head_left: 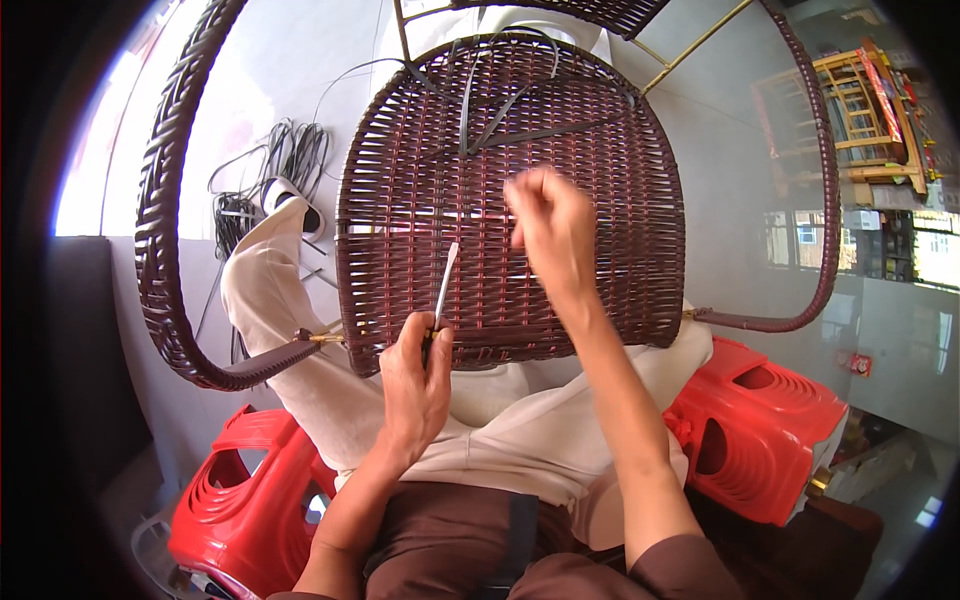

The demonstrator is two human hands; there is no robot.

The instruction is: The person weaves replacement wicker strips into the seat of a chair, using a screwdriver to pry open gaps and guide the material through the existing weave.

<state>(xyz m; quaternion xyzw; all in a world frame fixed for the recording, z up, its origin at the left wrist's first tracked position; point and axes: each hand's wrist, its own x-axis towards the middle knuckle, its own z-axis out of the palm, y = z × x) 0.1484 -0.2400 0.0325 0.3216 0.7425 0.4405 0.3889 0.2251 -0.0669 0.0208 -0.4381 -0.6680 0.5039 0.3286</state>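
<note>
A flat-blade screwdriver (446, 282) with a pale metal shaft points up and away from my left hand (415, 372). That hand is closed around its dark handle at the near edge of the seat, with the blade tip over the weave. My right hand (555, 225) is above the middle of the dark brown woven chair seat (600, 270). Its fingers are curled in and blurred by motion; whether anything is between them cannot be made out. Loose dark flat strips (490, 125) lie in loops across the far part of the seat.
The chair's wrapped armrests curve past the seat, left (160, 220) and right (825, 200). Red plastic stools stand at left (240, 510) and right (770, 430). A bundle of dark strips (300, 150) lies on the floor at left. Wooden frames (850, 110) stand far right.
</note>
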